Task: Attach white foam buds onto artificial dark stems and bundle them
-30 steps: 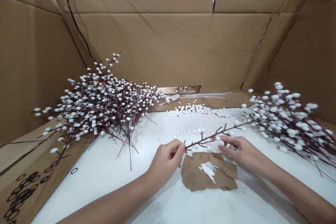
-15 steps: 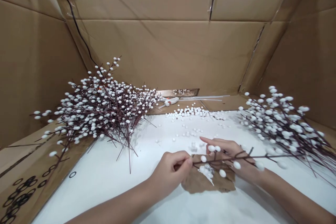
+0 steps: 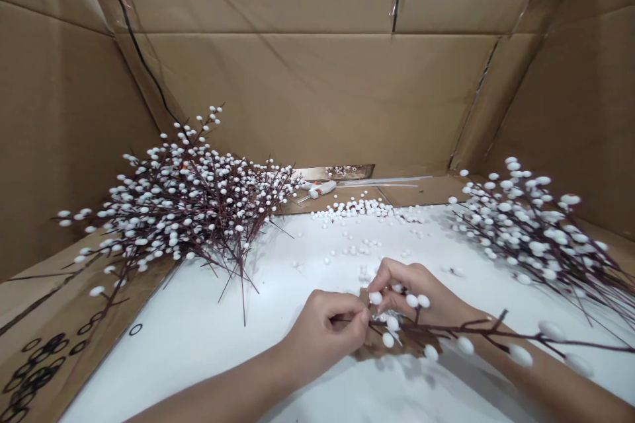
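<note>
My left hand [image 3: 325,330] pinches the thin end of a dark brown twig [image 3: 476,329] that carries white foam buds and runs off to the lower right. My right hand [image 3: 421,291] curls over the twig just right of the left hand, with a small white foam bud [image 3: 376,298] at its fingertips. Under both hands lies a torn scrap of brown cardboard [image 3: 372,347], mostly hidden.
A heap of budded twigs [image 3: 178,205] lies at the left, another heap [image 3: 536,231] at the right. Loose white buds [image 3: 364,211] are scattered at the back of the white table [image 3: 198,337]. A glue gun [image 3: 317,190] lies near the cardboard walls [image 3: 317,99].
The twig has swung from pointing up and right to lying low towards the lower right. Both hands have come nearer to me and closer together, and the right hand now pinches a bud.
</note>
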`<state>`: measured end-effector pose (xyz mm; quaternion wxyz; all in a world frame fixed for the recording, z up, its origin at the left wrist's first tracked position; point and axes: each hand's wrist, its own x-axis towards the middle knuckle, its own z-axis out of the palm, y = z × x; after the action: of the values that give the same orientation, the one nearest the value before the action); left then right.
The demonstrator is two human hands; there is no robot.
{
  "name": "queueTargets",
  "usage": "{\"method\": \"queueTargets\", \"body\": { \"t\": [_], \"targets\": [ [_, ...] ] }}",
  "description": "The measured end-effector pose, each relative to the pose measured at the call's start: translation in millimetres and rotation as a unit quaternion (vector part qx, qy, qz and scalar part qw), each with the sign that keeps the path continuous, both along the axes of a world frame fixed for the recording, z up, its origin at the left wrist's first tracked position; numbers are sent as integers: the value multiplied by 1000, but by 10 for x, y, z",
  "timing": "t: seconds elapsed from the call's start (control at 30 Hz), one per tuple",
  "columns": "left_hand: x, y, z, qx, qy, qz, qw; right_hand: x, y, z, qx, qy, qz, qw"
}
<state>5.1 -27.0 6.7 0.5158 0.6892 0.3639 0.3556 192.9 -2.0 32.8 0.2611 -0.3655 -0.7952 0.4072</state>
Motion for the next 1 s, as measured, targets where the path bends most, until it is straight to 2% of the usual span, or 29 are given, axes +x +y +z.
{"method": "queueTargets", "body": {
  "t": [0.17,0.47,0.77,0.9,1.0],
  "targets": [
    [-5,24,-22,30,5,7,999,-17,-25,1,-5,22,-27,999],
    [-3,19,-39,82,2,-10,997,-61,-76,109,-39,51,-8,998],
    [-2,34,-20,121,-5,-21,992,-54,-50,-15,-85,104,-10,991],
    [-9,34,-34,117,-7,-33,993,-54,-50,-9,-70,111,6,991],
    [-21,33,-56,108,9,-32,994,-54,-54,10,-33,89,11,995]
  ]
}}
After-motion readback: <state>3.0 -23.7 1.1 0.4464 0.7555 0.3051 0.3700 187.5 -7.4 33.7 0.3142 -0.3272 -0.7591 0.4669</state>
